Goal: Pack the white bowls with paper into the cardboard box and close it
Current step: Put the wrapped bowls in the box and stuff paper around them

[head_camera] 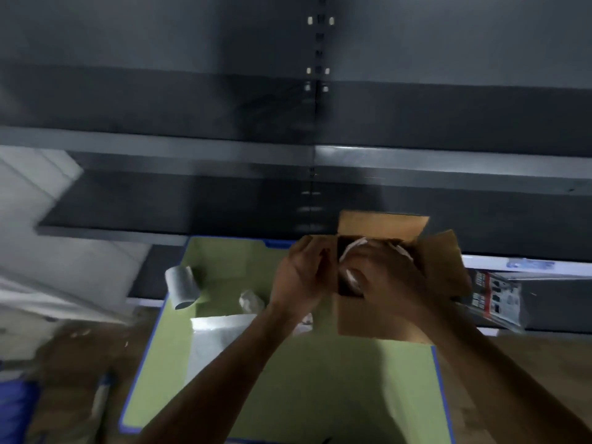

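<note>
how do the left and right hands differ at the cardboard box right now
The left hand is outside the cardboard box, with its fingers curled over the left flap. The right hand reaches down into the open box. The left hand is on cardboard, while the right hand lies over a white bowl inside. Blur hides whether it grips the bowl. Both hands are at the box's top, above the green mat.

Both forearms are extended, hands held close together
The left hand point(301, 277) is curled round a flap of the cardboard box point(381, 322); the right hand point(387, 277) is curled, palm down, over a white bowl point(352, 249)
</note>
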{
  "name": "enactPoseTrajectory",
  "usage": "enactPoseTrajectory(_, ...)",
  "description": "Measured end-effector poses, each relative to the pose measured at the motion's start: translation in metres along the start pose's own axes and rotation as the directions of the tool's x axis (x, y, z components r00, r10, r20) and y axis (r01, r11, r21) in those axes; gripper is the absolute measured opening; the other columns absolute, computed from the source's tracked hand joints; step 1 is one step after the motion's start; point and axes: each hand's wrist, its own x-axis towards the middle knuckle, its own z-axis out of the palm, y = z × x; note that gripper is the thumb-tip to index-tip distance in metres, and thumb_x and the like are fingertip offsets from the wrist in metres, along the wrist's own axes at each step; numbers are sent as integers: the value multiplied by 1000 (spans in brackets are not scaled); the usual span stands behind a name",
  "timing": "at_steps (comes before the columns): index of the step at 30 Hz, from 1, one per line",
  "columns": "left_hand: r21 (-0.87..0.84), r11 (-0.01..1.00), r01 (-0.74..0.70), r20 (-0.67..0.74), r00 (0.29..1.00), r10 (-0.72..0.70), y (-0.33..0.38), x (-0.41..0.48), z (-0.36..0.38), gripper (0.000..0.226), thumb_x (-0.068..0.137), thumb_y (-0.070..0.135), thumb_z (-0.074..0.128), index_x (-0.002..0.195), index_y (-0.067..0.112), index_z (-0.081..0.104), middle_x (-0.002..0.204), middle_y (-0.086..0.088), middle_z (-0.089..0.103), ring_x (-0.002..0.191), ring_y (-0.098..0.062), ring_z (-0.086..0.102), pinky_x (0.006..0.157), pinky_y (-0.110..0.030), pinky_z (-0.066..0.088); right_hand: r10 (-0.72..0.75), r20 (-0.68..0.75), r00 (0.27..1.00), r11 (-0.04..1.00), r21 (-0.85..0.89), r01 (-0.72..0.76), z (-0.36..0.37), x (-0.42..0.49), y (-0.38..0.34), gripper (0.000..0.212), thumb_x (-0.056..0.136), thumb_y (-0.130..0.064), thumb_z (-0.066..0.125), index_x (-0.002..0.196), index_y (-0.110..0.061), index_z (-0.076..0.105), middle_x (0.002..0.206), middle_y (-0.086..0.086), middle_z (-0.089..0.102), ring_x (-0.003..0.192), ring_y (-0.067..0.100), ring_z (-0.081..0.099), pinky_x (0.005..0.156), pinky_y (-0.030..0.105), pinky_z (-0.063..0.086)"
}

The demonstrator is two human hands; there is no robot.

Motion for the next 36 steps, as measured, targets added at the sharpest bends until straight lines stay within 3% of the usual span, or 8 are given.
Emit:
enactPoseTrajectory(3, 106, 989, 102, -44, 994, -98, -39, -13, -35, 11, 90, 22, 50, 98, 22, 59, 91, 3, 61, 74, -16, 57, 59, -35, 50, -50, -23, 998, 998, 30, 51, 21, 23, -28, 25, 82, -12, 66, 96, -31, 73, 100, -16, 68, 95, 11, 58, 76, 27, 48)
enactPoseTrajectory(9, 306, 872, 382, -147, 924, -353, -122, -64, -86, 21, 88, 14, 59, 106, 22, 64, 104, 0, 63, 97, -21, 58, 76, -35, 51, -221, 154, 963, 973, 96, 208, 84, 73, -76, 23, 89, -17, 55, 104, -26, 69, 103, -7, 66, 101, 18, 55, 83, 39, 50)
enactPoseTrajectory(16, 452, 559, 696, -188, 686, -702, -195, -104, -112, 44, 89, 34, 60, 130, 22, 49, 121, -19, 43, 107, -40, 48, 81, -43, 49, -245, 349, 904, 967, 155, 202, 137, 98, -113, 30, 90, -20, 49, 116, -29, 61, 117, -9, 58, 114, 13, 48, 91, 33, 45)
enactPoseTrajectory(19, 462, 514, 723, -137, 631, -764, -221, -101, -110, 47, 94, 39, 53, 137, 32, 37, 117, -18, 44, 102, -38, 52, 78, -44, 53, -218, 371, 903, 973, 158, 170, 153, 101, -118, 33, 90, -16, 48, 119, -27, 60, 121, -8, 57, 117, 15, 47, 92, 33, 45)
enactPoseTrajectory(25, 426, 587, 688, -100, 681, -725, -235, -89, -97, 36, 94, 18, 48, 128, 30, 48, 104, -17, 53, 88, -39, 59, 68, -39, 50, -196, 380, 904, 974, 178, 136, 169, 103, -111, 36, 89, -13, 51, 120, -26, 62, 124, -6, 58, 118, 15, 49, 93, 34, 46)
enactPoseTrajectory(29, 417, 628, 657, -130, 727, -674, -214, -81, -97, 54, 87, 5, 43, 133, 34, 46, 95, -11, 53, 78, -34, 58, 58, -33, 38, -167, 348, 922, 977, 184, 107, 170, 103, -104, 33, 88, -12, 54, 116, -27, 64, 121, -6, 59, 116, 14, 50, 92, 32, 46)
enactPoseTrajectory(32, 401, 691, 602, -151, 787, -598, -186, -72, -101, 62, 86, 11, 50, 137, 43, 35, 90, -3, 56, 74, -28, 58, 55, -36, 46, -185, 305, 934, 976, 170, 137, 162, 107, -105, 35, 89, -13, 54, 121, -25, 60, 121, -5, 58, 117, 17, 50, 90, 33, 47)
enactPoseTrajectory(36, 331, 765, 552, -130, 830, -543, -151, -59, -100, 57, 87, 11, 49, 139, 28, 35, 94, -8, 65, 81, -29, 62, 64, -40, 51, -169, 218, 961, 976, 171, 132, 142, 111, -106, 50, 87, -16, 56, 135, -24, 46, 128, -1, 51, 116, 21, 49, 89, 39, 48)
